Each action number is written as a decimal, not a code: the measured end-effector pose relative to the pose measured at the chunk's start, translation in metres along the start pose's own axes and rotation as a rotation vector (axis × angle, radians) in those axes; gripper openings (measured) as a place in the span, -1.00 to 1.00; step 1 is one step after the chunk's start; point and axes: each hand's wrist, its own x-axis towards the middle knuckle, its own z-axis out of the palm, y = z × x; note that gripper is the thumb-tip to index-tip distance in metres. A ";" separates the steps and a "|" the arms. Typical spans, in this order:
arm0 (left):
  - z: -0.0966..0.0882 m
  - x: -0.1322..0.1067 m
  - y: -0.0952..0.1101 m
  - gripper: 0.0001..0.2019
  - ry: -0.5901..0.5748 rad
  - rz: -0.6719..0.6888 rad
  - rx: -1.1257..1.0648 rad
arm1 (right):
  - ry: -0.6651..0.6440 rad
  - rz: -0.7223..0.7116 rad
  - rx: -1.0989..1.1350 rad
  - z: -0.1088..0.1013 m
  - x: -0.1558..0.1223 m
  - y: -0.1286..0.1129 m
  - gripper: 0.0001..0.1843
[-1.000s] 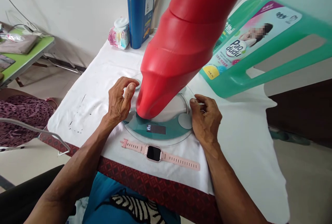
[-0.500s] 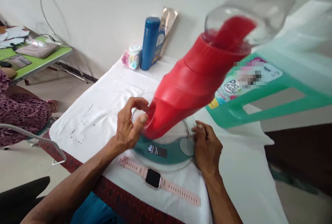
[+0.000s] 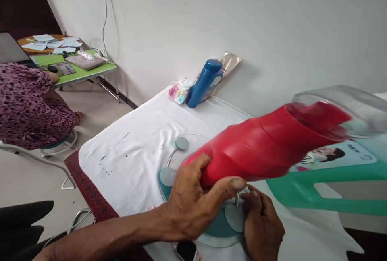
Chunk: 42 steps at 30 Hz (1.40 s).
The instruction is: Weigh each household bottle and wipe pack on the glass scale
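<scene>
A red bottle (image 3: 250, 148) with a clear, rounded cap (image 3: 359, 110) tilts far over, its capped end toward the right. My left hand (image 3: 193, 200) is closed about its lower end, thumb stretched below and fingers on the near side. Under the bottle lies a round glass weighing scale (image 3: 169, 156) with grey foot pads and a teal band. My right hand (image 3: 263, 220) has curled fingers at the scale's right rim and appears to grip it; the fingertips are partly hidden. Below my left wrist, a smartwatch (image 3: 186, 249) is mostly covered.
A blue bottle (image 3: 205, 83), a gold tube (image 3: 231, 63) and a small colourful pack (image 3: 180, 90) stand by the wall. A large green jug (image 3: 299, 188) is at the right. At the left, a person (image 3: 27, 104) sits by a green table (image 3: 99, 69).
The red bottle has tipped further over to the right. My left hand has moved from beside its base to around it. The view has shifted; my right hand stays at the scale's rim.
</scene>
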 end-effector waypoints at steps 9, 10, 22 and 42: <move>-0.027 0.058 0.014 -0.36 0.313 -0.088 -0.230 | -0.019 -0.061 0.119 0.001 0.002 0.009 -0.21; -0.032 0.066 0.017 -0.36 0.341 -0.027 -0.201 | -0.023 -0.072 0.130 0.001 0.002 0.009 -0.21; -0.077 0.200 -0.017 -0.30 0.411 0.165 -0.149 | -0.022 0.017 0.131 0.001 0.006 0.012 -0.14; -0.094 0.261 -0.086 -0.37 0.661 0.421 0.211 | 0.033 -0.069 0.261 0.006 0.007 0.009 -0.33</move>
